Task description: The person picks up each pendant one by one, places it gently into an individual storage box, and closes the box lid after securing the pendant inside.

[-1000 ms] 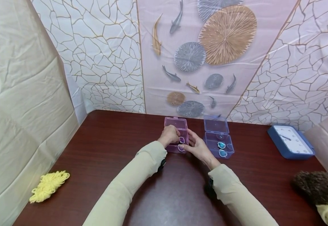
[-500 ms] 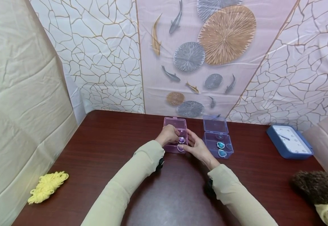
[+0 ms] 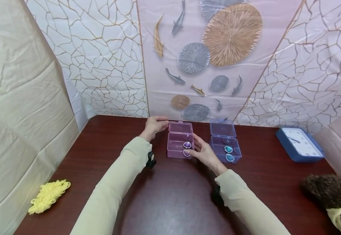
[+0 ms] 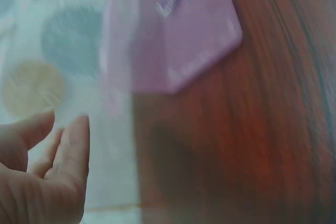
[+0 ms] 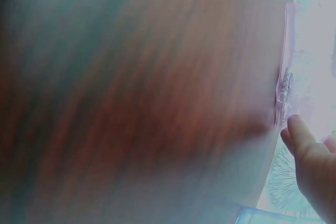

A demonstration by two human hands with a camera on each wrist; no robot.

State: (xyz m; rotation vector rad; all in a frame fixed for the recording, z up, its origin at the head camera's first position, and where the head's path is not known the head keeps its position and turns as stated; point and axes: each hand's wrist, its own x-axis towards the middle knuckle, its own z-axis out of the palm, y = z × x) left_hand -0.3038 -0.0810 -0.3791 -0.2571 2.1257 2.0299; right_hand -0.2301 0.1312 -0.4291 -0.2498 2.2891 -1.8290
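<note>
A clear pink plastic box (image 3: pixel 174 146), its hinged lid (image 3: pixel 180 127) raised at the back, stands on the table. In its right part are two purple gems with pale, sparkly rims, the rear purple gem (image 3: pixel 187 145) showing more fully. My right hand (image 3: pixel 207 155) holds the box at its right side, thumb at the front corner and fingers along the side wall. Just left of the raised lid, my left hand (image 3: pixel 155 126) is held with fingers extended and nothing in it; the left wrist view shows these fingers (image 4: pixel 73 148) apart from the box.
To the right stands a clear blue box (image 3: pixel 221 148), lid up, with blue gems (image 3: pixel 228 149) in it. A blue-framed clock (image 3: pixel 301 143) and a brown fuzzy item (image 3: pixel 332 191) lie farther right. Yellow yarn (image 3: pixel 49 195) lies at the left edge. Patterned cloth (image 3: pixel 114 65) hangs behind.
My left hand has come out of the pink box and moved left and back to beside the lid, its fingers now extended. My right hand keeps its hold on the box.
</note>
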